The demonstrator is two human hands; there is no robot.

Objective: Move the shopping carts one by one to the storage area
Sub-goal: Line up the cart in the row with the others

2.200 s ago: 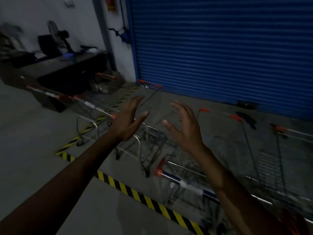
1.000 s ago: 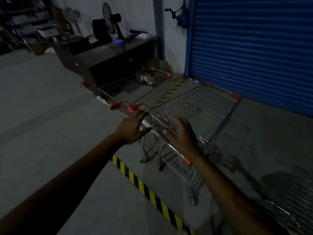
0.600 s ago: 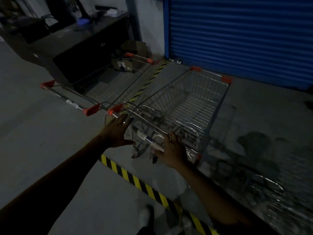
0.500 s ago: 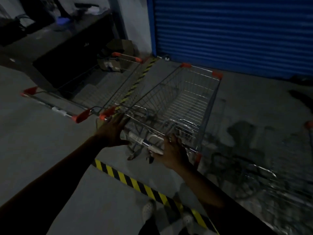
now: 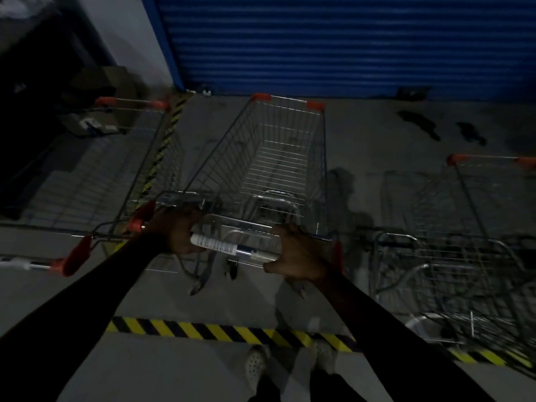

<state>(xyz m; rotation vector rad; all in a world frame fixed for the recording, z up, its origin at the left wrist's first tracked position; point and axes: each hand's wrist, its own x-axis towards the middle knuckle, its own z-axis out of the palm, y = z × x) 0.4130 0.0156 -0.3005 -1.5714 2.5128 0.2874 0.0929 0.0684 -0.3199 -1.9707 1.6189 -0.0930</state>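
Left hand (image 5: 177,233) and right hand (image 5: 295,255) each curl round the handle (image 5: 220,245) of the shopping cart (image 5: 275,169), one at either end. Its basket runs fwd from them toward the blue shutter (image 5: 333,39). A second cart (image 5: 136,181) stands just beside the left hand, and a third cart (image 5: 470,227) stands to the right of the right hand.

A blue roller shutter (image 5: 348,42) fills the far wall above a dim concrete floor (image 5: 374,140) marked with dark stains (image 5: 417,123). Yellow-and-black hazard tape (image 5: 232,333) crosses the floor nearby, and a blurred cardboard box (image 5: 116,79) sits at left.
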